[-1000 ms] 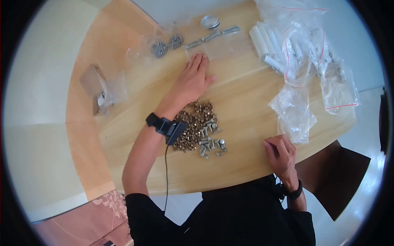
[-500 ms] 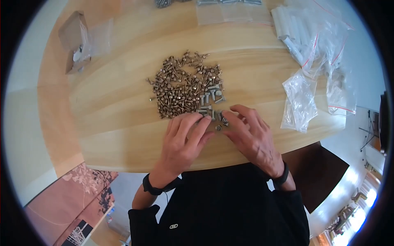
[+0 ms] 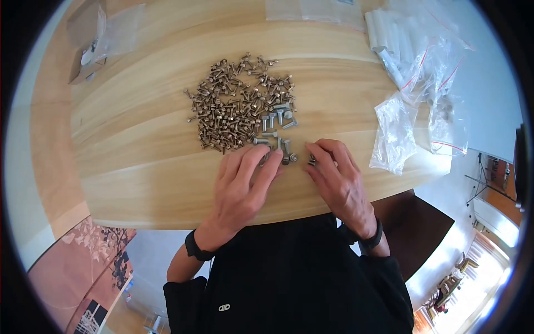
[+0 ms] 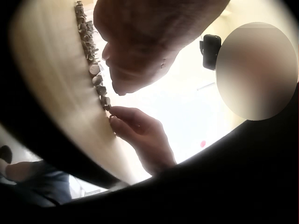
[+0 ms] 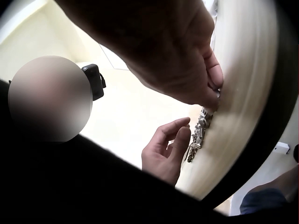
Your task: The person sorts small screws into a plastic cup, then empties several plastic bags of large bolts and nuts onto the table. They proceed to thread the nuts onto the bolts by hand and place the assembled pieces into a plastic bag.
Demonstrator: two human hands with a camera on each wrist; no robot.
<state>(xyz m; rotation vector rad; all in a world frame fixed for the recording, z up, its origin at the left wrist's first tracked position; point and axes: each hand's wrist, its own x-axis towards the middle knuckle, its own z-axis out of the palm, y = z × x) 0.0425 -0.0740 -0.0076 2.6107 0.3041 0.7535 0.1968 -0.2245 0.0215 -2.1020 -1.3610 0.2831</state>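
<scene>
A wide heap of small bronze-coloured bolts [image 3: 228, 106] lies on the wooden table. At its near right edge is a looser group of larger silver bolts [image 3: 280, 114], with several more close to the fingers. My left hand [image 3: 245, 181] is at the near end of this group, its thumb and forefinger apart and bent over the nearest bolts. In the right wrist view, nothing shows between those fingertips. Just to the right, my right hand [image 3: 342, 175] pinches a small silver bolt [image 3: 312, 160] low over the table, mostly covered by the fingertips.
Clear plastic bags [image 3: 394, 133] and white tubes [image 3: 384, 33] lie on the right side. Another flat bag [image 3: 317, 12] is at the back. A small cardboard box [image 3: 83, 39] stands at the far left. The table's front edge curves close below both wrists.
My left hand has come back from the far side of the table to the silver bolts. My right hand joined it there, then moved slightly right with a bolt. The head view has tilted downward.
</scene>
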